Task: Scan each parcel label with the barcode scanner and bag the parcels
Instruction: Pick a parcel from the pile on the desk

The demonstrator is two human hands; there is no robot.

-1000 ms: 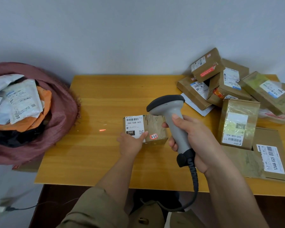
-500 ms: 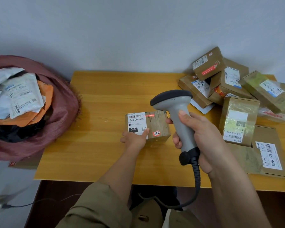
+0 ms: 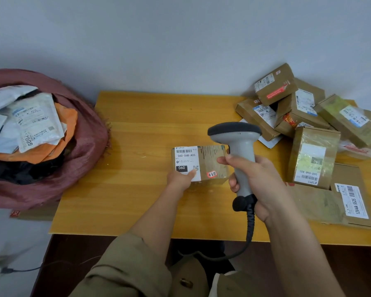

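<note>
1. The small brown parcel [image 3: 201,162] lies on the yellow table [image 3: 137,146], near its middle; its white label [image 3: 186,161] reads "060-06B-A05".
2. The left hand [image 3: 180,179] pinches its near corner.
3. The right hand [image 3: 255,181] grips the grey barcode scanner [image 3: 238,151], just beside the parcel.

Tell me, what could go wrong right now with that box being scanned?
The left hand holds the small box with fingers over the label's lower edge; sliding up, they might hide the barcode. The scanner in the right hand shows no red line on the label, so the scan may miss. The heap of boxes at the table's far right looks loosely piled and could topple if bumped.
</note>
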